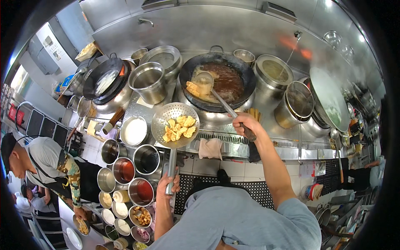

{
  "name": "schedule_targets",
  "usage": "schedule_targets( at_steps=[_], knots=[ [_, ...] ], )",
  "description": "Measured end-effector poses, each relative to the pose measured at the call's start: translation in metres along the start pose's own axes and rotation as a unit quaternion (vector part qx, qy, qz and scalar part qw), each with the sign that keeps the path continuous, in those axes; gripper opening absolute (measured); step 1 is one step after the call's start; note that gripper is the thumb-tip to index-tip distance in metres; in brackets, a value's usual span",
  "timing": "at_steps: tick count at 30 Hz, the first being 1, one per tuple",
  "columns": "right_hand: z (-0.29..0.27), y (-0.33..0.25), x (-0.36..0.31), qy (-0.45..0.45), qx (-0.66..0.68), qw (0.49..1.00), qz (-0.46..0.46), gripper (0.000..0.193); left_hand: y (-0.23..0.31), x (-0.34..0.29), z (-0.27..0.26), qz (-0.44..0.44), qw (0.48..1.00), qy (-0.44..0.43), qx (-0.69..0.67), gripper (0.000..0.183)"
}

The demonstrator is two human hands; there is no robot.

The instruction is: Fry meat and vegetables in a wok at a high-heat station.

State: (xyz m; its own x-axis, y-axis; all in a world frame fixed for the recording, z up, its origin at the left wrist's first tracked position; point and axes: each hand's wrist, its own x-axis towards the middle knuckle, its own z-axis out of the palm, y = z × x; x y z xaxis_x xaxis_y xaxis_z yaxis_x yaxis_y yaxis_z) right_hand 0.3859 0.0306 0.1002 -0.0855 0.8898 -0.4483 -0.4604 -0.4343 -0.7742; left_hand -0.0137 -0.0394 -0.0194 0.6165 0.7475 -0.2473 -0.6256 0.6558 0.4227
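The left hand (168, 183) grips the perforated skimmer (175, 125) holding fried pieces (179, 128), bowl beyond it. The right hand (246, 124) clasps the ladle (203, 79), dipped into the far wok (217, 81).

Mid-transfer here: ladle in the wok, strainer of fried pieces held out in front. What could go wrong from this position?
1. The strainer hangs from the left hand by its handle end, off the wok; the fried pieces could tip onto the counter or the seasoning bowls below.
2. The ladle in the right hand sits in brown sauce; a quick scoop may splash the forearm.
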Motion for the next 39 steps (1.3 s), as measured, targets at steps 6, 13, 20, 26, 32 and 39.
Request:
schedule_targets(
  at_steps=[6,13,20,26,32,39],
  knots=[
    [0.006,-0.001,-0.011,0.02,-0.141,0.99,-0.021,0.032,-0.001,0.002,-0.001,-0.007,1.0,0.001,0.006,0.054],
    [0.005,-0.002,-0.022,0.016,-0.224,0.973,-0.055,0.037,-0.001,0.002,0.001,-0.003,1.0,0.004,0.008,0.054],
    [-0.021,0.0,-0.048,0.045,-0.246,0.967,-0.046,0.035,-0.001,0.004,0.002,0.003,1.0,0.022,0.022,0.054],
    [-0.022,-0.011,-0.056,0.109,-0.373,0.918,-0.076,0.04,-0.002,0.002,0.001,0.012,1.0,0.018,0.02,0.054],
    [-0.033,-0.048,0.021,0.206,-0.528,0.803,-0.184,0.031,-0.005,0.002,0.002,0.008,0.999,0.016,0.03,0.053],
    [-0.034,-0.06,0.09,0.119,-0.09,0.988,-0.043,0.007,-0.01,-0.006,0.003,0.005,0.999,0.026,0.032,0.052]
  ],
)
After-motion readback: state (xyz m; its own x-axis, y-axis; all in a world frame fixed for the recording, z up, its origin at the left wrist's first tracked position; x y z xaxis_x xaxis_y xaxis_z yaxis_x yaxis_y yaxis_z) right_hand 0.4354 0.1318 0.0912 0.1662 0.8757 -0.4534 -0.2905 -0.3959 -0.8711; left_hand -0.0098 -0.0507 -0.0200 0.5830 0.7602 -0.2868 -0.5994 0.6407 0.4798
